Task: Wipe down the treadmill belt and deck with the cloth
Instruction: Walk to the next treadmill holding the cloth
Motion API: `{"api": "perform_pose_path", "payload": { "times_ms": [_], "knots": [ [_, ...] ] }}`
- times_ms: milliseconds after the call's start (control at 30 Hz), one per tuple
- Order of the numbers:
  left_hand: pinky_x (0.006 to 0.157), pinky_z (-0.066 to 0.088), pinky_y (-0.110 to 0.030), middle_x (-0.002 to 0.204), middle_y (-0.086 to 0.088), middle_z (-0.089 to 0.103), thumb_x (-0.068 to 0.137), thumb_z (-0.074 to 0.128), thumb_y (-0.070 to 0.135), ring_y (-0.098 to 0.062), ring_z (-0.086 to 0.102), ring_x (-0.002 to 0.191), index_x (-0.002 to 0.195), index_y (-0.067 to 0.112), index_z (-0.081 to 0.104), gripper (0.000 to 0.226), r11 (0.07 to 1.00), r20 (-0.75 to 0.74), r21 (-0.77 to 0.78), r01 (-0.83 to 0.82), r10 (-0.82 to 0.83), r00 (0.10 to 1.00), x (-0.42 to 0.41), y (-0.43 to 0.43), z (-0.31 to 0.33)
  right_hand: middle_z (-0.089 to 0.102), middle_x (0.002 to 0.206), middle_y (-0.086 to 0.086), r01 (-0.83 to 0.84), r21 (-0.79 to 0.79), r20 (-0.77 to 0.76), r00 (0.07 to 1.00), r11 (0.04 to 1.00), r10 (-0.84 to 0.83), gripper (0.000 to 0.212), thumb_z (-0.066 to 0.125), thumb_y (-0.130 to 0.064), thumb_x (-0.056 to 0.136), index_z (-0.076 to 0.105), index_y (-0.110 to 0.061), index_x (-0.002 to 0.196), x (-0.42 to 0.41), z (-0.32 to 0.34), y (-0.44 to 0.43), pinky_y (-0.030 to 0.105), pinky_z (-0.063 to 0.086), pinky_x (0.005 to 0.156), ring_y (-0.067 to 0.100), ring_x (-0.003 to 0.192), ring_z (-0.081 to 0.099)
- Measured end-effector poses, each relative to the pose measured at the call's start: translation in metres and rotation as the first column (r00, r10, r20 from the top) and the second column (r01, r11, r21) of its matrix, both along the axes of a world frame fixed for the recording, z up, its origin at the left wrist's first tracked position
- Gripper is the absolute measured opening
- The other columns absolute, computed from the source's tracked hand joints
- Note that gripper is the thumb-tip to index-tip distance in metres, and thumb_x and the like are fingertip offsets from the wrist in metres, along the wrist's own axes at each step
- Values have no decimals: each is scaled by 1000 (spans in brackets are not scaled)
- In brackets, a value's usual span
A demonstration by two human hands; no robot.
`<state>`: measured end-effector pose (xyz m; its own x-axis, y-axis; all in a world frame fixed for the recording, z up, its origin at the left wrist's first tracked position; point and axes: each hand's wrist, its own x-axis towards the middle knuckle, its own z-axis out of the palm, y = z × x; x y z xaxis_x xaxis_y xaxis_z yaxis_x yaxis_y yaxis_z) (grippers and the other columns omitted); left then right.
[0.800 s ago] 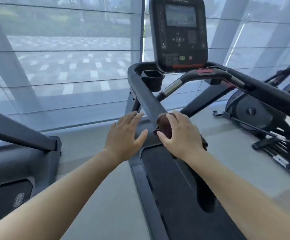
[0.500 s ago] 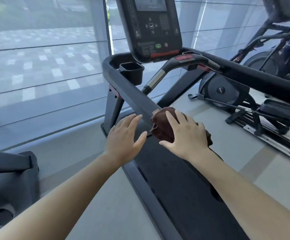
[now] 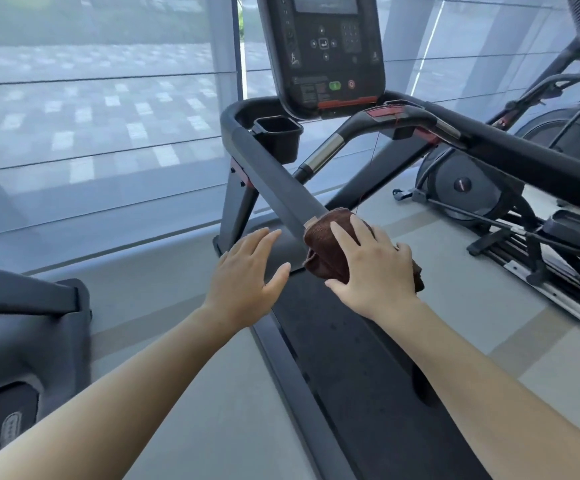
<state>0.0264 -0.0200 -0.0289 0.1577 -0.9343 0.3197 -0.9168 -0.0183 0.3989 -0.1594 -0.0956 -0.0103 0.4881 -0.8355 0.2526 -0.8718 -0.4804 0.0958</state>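
Brown cloth (image 3: 328,252) is gripped by the right hand (image 3: 375,271) at the near end of the handrail (image 3: 278,188). The left hand (image 3: 243,271) is held open just beside it, empty. The treadmill belt (image 3: 350,358) lies below both hands, its length running back toward the person, nearer the right hand.

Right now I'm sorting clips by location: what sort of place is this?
Most likely a gym: a black treadmill with a button console, a black elliptical trainer beside it, another dark grey machine at left.
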Motion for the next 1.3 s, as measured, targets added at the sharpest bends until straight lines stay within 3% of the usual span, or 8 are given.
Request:
{"api": "perform_pose_path", "payload": {
  "times_ms": [100, 300, 567, 667, 900, 1000, 1167, 1300],
  "knots": [
    [110, 30, -36, 149, 6, 33, 92, 40, 45, -15, 30, 136, 144, 25, 30, 56, 999, -12, -1, -54, 54, 998, -14, 5, 5, 16, 155, 8, 7, 44, -51, 999, 999, -5, 89, 65, -48, 81, 10, -30, 148, 2, 1, 0, 52, 38, 97, 34, 134, 31],
    [110, 30, -37, 149, 6, 32, 92, 40, 45, -15, 29, 137, 144, 25, 30, 56, 988, -24, 7, -154, 155, 988, -35, 24, 0, 28, 150, 10, -120, 58, 11, 993, 991, 119, 71, 63, -31, 86, 24, -24, 146, -6, 7, 0, 47, 44, 91, 34, 122, 44],
    [110, 29, -36, 149, 6, 33, 92, 39, 45, -14, 29, 136, 144, 25, 30, 57, 941, -67, 38, -337, 339, 938, -13, 72, -15, 58, 119, -2, -398, 80, 322, 878, 914, 354, 50, 60, -19, 85, 46, -28, 132, 4, 34, 12, 33, 44, 70, 25, 101, 58],
    [110, 28, -35, 150, 6, 32, 93, 40, 45, -13, 28, 137, 145, 25, 29, 57, 922, -73, 44, -385, 387, 919, 8, 89, -18, 60, 101, -19, -555, 179, 473, 773, 812, 424, 43, 57, -17, 85, 49, -43, 118, 35, 32, 35, 21, 38, 62, 2, 83, 61],
    [113, 23, -35, 150, 4, 31, 93, 43, 39, -12, 25, 138, 145, 21, 30, 56, 871, -111, 93, -483, 491, 864, 85, 135, -48, 65, 85, -16, -584, 516, 573, 779, 627, 254, 31, 56, -21, 82, 56, -41, 105, 126, -40, 56, 33, 53, 72, 4, 80, 62],
    [112, 25, -36, 149, 4, 32, 93, 43, 38, -13, 27, 137, 144, 21, 31, 55, 850, -115, 152, -504, 522, 845, 123, 146, -67, 65, 79, -23, -551, 594, 549, 810, 586, 206, 35, 56, -21, 80, 54, -49, 102, 163, -73, 60, 22, 48, 64, -4, 74, 62],
    [112, 22, -34, 150, 3, 32, 93, 43, 38, -13, 25, 138, 145, 21, 30, 56, 877, -129, 241, -416, 454, 881, 176, 136, -94, 65, 72, -25, -482, 671, 509, 852, 564, 122, 43, 54, -19, 79, 49, -55, 101, 215, -113, 61, 17, 41, 58, -10, 68, 60],
    [111, 26, -38, 151, 5, 29, 94, 41, 41, -14, 27, 138, 146, 24, 27, 57, 895, -118, 329, -303, 357, 926, 204, 110, -116, 54, 75, -34, -406, 678, 483, 875, 613, 44, 54, 56, -19, 80, 37, -63, 104, 242, -135, 53, 24, 41, 64, 0, 73, 55]
  ]
}}
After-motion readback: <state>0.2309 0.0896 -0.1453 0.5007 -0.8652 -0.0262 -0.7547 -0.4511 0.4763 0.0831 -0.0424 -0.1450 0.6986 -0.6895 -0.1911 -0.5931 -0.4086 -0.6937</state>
